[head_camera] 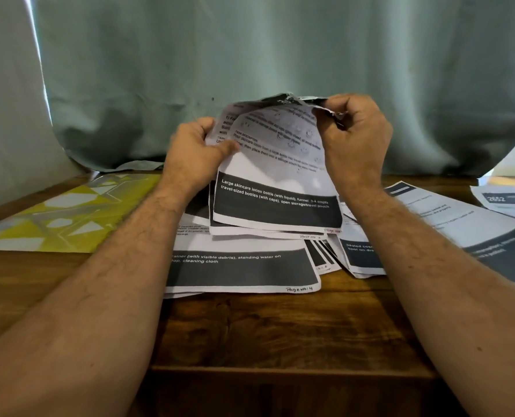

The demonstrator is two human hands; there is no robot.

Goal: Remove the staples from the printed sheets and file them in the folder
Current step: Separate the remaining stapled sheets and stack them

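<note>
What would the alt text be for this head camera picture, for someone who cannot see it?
A person holds up a bundle of printed sheets, the left hand gripping its side and the right hand pinching its crumpled top corner. More printed pages lie spread on the wooden table, with a yellow folder at the left.
</note>
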